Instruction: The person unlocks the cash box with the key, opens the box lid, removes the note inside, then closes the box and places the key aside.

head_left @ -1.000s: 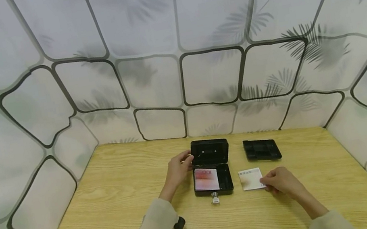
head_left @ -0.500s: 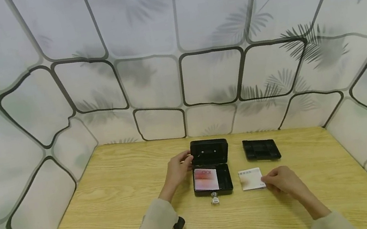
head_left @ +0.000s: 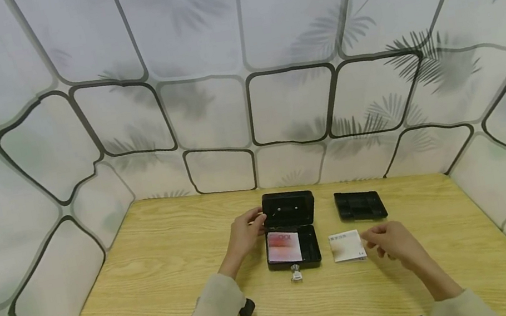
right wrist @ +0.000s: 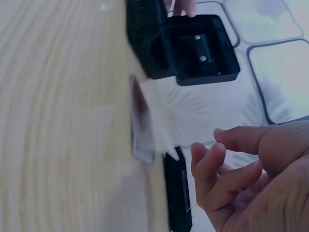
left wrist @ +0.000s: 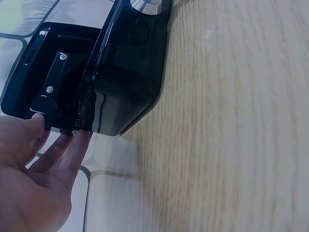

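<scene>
A black cash box [head_left: 313,263] stands on the table with its lid [head_left: 288,209] raised. In its left part lies a pinkish-red banknote [head_left: 284,247] marked 100, and a silvery latch [head_left: 296,273] hangs at the front. My left hand [head_left: 244,234] holds the lid's left edge, the thumb [left wrist: 37,121] on the inner side and the other fingers behind. Right of the box rests a folded banknote [head_left: 347,246], pale side up, its layers slightly parted in the right wrist view. Beside its right edge hovers my right hand [head_left: 392,243], fingers loosely bent, holding nothing.
A black compartment tray [head_left: 361,205] lies behind the folded banknote, to the right of the box. The wooden table [head_left: 184,226] ends at a patterned fabric wall [head_left: 224,168] at the back and sides.
My right hand has let go of the folded banknote's right edge and moved slightly up and right. The banknote's right side now shows parted layers. My left hand stays at the lid.
</scene>
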`<state>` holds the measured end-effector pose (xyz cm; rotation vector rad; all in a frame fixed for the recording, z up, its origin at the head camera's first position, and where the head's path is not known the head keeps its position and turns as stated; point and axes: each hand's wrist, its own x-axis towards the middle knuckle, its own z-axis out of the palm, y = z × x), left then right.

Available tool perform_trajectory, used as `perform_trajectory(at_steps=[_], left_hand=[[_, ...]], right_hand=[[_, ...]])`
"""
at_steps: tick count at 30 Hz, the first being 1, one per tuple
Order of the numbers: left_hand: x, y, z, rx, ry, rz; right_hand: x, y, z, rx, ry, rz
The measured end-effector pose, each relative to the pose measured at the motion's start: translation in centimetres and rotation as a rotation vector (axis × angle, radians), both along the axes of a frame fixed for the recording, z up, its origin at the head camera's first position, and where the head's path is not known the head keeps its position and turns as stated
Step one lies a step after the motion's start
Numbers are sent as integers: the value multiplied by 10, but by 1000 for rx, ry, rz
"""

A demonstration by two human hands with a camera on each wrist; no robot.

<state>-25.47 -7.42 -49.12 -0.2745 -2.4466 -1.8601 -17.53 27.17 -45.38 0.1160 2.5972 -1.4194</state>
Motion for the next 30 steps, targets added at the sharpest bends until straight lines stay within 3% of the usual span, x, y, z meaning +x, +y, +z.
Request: perform_trajectory(at_steps=[15, 30], left_hand=[[1, 0, 0, 9, -1, -1], [2, -1, 2, -5, -20, 1]], right_hand=[[-1, -30, 25, -87, -18, 58], [-12, -70, 22, -128, -6, 116]])
